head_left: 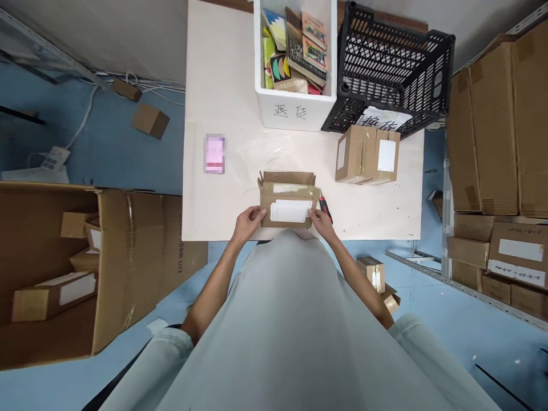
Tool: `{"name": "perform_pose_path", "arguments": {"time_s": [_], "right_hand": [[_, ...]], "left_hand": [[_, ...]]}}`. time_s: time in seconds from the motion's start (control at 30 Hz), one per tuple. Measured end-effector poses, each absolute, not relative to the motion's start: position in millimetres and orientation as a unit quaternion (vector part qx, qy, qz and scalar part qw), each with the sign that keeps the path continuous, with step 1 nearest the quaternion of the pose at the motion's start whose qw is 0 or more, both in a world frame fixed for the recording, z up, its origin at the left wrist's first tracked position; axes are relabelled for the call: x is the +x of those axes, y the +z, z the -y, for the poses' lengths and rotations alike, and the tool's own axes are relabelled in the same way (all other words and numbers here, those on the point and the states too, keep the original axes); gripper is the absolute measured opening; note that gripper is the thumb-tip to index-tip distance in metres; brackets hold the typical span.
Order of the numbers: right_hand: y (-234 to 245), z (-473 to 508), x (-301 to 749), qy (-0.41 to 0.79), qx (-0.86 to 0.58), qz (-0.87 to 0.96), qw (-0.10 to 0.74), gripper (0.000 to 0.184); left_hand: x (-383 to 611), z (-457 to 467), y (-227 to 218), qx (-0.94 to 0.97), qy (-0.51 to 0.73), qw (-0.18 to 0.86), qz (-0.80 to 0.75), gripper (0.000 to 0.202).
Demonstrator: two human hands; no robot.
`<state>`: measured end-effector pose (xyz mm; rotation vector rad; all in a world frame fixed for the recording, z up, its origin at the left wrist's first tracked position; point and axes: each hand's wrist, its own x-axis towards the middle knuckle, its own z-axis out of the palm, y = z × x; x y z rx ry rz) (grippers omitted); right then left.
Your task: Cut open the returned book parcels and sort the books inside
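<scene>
A small brown cardboard box (282, 221) with white labels lies near the front edge of the table, its far flap raised. My left hand (249, 223) pinches its left side, thumb on top. At the opposite side my right hand (322, 224) grips the near right corner in the same way. What is inside the box does not show. Just right of the box, close to my right hand, lies a red and black box cutter (325, 209). Clear plastic film or tape (263, 151) appears on the table beyond the box.
At the table's (226, 217) back stand a white bin (295, 117) of books and a black plastic crate (398, 68). A taped carton (363, 154) sits right; a blurred pink item (214, 154) lies left. A big open carton (128, 257) flanks me, and boxes fill the right-hand shelf (447, 228).
</scene>
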<state>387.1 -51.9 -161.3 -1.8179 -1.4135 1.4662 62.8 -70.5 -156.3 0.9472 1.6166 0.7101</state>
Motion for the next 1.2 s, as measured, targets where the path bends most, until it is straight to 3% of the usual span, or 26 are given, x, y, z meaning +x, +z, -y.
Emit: {"name": "perform_pose_path", "arguments": {"time_s": [0.2,0.5,0.67,0.87,1.2], "right_hand": [[-170,40,383,0.490,-0.710,0.453,0.223,0.072],[-160,68,383,0.548,-0.669,0.445,0.231,0.076],[-137,51,387,0.472,-0.665,0.509,0.276,0.081],[-106,6,392,0.386,-0.668,0.561,0.300,0.070],[-88,-6,385,0.403,-0.673,0.539,0.307,0.065]], "left_hand": [[67,59,-169,0.340,0.273,0.573,-0.694,0.063],[69,85,-161,0.367,0.273,0.605,-0.651,0.071],[78,74,-135,0.420,0.327,0.533,-0.657,0.079],[82,36,-99,0.482,0.364,0.421,-0.676,0.061],[80,9,-75,0.493,0.323,0.415,-0.694,0.051]]}}
